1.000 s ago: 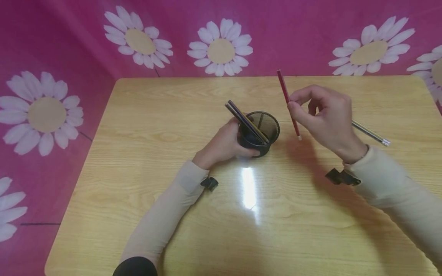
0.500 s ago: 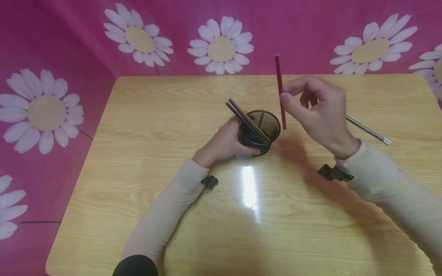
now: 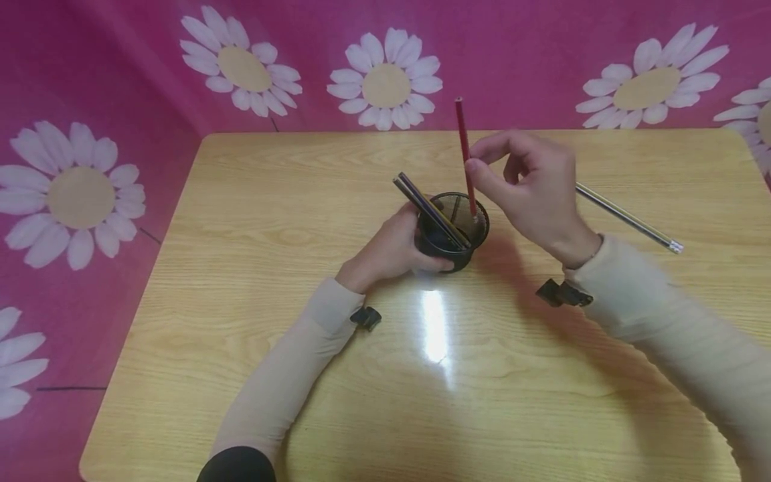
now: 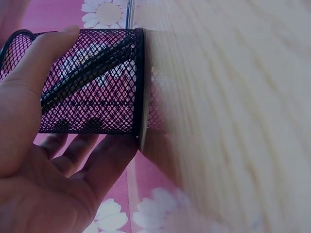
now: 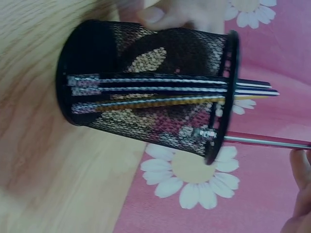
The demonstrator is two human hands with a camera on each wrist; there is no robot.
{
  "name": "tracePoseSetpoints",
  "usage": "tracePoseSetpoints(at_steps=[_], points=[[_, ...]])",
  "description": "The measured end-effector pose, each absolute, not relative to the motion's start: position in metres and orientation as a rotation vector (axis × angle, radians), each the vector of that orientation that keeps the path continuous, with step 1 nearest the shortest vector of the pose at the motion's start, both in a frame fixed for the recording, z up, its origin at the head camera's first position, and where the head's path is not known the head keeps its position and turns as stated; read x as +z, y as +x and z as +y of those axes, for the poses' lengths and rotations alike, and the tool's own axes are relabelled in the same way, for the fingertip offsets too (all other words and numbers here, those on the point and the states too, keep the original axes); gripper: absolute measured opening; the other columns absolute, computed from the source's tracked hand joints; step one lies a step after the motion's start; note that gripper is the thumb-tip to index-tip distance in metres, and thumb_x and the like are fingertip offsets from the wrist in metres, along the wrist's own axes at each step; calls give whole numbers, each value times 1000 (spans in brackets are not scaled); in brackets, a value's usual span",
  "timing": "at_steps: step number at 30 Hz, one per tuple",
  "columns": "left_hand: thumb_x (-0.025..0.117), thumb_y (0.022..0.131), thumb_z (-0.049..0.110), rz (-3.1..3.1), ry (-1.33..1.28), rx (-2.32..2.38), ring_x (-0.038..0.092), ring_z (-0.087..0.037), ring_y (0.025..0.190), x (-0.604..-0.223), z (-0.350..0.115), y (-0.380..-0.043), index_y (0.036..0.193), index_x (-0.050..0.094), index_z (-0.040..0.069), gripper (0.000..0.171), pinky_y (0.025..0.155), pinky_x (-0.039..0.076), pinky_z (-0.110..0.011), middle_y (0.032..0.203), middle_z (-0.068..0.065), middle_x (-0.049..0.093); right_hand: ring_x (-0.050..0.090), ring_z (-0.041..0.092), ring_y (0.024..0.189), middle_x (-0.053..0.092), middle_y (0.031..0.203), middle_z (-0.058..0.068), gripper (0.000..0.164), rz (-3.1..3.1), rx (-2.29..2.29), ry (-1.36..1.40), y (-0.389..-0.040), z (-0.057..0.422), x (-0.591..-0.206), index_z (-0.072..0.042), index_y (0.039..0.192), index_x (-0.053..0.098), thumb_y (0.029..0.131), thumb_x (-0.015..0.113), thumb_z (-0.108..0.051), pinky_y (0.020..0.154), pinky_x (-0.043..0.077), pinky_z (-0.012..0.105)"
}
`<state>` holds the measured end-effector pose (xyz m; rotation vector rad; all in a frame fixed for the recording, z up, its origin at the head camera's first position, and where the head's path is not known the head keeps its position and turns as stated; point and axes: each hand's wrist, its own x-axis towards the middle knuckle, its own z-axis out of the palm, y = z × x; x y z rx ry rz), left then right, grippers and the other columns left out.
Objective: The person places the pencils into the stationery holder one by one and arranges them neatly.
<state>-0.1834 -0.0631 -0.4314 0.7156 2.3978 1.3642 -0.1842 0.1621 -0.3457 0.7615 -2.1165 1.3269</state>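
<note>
We judge the work to be past its midpoint, going by how the pencils lie. Three dark-and-yellow striped wooden pencils (image 3: 418, 198) already stand inside the round black wire-mesh cup (image 3: 460, 262), their eraser ends at its base and their other ends leaning toward ten to eleven o'clock. The cup itself is on the pale wood-grain table (image 3: 241, 214), at about one o'clock from its middle.

A fourth, the slim red wooden pencil (image 3: 463, 134), is only partly in: we see it nearly vertical, its eraser end looking just inside the rim on the cup's two o'clock side, its shaft rising toward twelve, well short of the base. The right hand (image 3: 533, 194), at two o'clock of the cup, pinches this shaft between thumb and finger, its grip closed to the pencil's thickness. The left hand (image 3: 391, 251), at nine o'clock, curls around the mesh wall, its grip as wide as the cup.

Left outside are striped pencils on the table (image 3: 629, 217), at three o'clock and well apart from the cup; we make out perhaps two side by side, their far ends hidden behind the right hand.
</note>
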Motion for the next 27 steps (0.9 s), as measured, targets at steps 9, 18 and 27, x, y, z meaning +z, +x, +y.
tracePoseSetpoints(at_steps=[9, 18, 27], points=[[103, 76, 24, 2398, 698, 1347, 57, -16, 126, -430, -64, -182, 157, 44, 4, 102, 113, 42, -29, 144, -8, 59, 45, 7, 57, 80, 91, 11, 11, -2297, 1164, 757, -185, 159, -360, 2, 102, 81, 97, 79, -8, 54, 32, 19], [102, 78, 23, 2387, 731, 1353, 57, -16, 131, -430, -63, -183, 158, 43, 4, 101, 117, 40, -31, 148, -10, 60, 48, 13, 58, 82, 94, 7, 9, -2402, 1098, 751, -186, 157, -369, -2, 105, 83, 97, 80, -7, 55, 32, 18], [102, 77, 23, 2391, 728, 1346, 58, -15, 126, -431, -63, -184, 159, 43, 4, 103, 113, 42, -28, 145, -9, 61, 48, 13, 58, 82, 93, 4, 7, -2476, 1050, 749, -184, 154, -375, -6, 104, 84, 98, 80, -8, 55, 31, 20]])
